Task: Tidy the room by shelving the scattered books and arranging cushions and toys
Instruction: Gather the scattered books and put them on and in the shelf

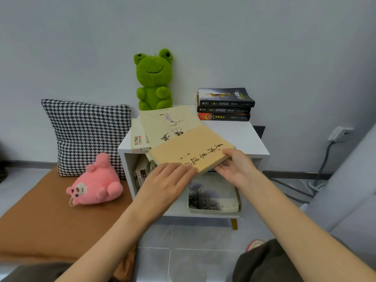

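Observation:
A tan book (189,147) with black calligraphy juts off the front edge of a small white shelf unit (244,137). My right hand (236,165) grips its right corner, thumb on top and fingers underneath. My left hand (168,180) lies flat with straight fingers on its near edge. Under it lie a cream book (166,123) and a white book (138,139). Three dark books (223,104) are stacked at the back right of the top. A green frog plush (154,78) sits against the wall. A pink plush (95,184) lies in front of a houndstooth cushion (87,135).
The open compartment of the shelf unit holds several upright books (142,174) at the left and a flat grey-covered book (211,196) on its floor. A brown mat (40,216) covers the bench at the left. A wall socket with a cable (339,134) is at the right.

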A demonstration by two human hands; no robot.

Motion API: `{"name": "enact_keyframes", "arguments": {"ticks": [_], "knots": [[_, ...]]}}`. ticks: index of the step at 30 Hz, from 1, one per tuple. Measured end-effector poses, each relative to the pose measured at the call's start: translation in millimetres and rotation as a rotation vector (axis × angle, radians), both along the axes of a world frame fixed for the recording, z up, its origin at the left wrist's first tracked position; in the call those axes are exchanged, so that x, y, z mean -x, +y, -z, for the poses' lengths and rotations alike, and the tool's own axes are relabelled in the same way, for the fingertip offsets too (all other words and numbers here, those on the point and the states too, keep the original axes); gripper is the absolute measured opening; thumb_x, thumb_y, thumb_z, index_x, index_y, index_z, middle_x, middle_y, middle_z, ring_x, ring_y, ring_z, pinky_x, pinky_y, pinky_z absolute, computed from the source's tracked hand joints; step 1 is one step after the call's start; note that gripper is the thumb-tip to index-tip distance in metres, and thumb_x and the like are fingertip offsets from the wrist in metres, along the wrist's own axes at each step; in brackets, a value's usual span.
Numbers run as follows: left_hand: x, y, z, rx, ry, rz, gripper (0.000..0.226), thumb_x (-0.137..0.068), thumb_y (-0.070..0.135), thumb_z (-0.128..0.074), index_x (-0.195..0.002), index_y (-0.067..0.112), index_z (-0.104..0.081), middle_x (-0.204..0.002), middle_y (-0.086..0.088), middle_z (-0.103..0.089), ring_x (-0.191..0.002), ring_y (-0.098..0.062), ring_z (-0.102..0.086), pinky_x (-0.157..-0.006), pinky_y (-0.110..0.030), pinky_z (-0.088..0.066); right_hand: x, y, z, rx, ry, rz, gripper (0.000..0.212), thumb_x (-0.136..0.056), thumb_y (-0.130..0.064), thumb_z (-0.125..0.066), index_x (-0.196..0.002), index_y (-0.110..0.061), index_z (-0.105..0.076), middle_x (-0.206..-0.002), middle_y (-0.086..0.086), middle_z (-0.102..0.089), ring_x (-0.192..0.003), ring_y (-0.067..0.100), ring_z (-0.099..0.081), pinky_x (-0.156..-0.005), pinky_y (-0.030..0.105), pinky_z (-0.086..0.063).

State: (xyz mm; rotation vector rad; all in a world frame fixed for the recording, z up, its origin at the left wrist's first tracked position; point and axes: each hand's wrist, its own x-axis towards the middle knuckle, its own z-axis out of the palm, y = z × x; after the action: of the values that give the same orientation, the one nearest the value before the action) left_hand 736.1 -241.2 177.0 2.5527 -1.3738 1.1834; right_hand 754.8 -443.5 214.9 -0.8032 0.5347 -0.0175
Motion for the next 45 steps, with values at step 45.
{"name": "enact_keyframes", "arguments": {"ticks": [45], "knots": [[-49,25,61,0.365,1.336,-0.508,0.013,-0.098,0.031,-0.046,-0.101,0.018,-0.048,-0.101,-0.009,-0.059,-0.073,-0.024,-0.066,-0.056,-0.031,-0.058,-36,50,133,1.141,0.082,-0.437,0.029,-0.090,-0.031,-0.062,-0.112,-0.015,-0.054,-0.101,0.000,-0.057,-0.093,0.014,-0.054,-0.079,0.029,-0.048]]}}
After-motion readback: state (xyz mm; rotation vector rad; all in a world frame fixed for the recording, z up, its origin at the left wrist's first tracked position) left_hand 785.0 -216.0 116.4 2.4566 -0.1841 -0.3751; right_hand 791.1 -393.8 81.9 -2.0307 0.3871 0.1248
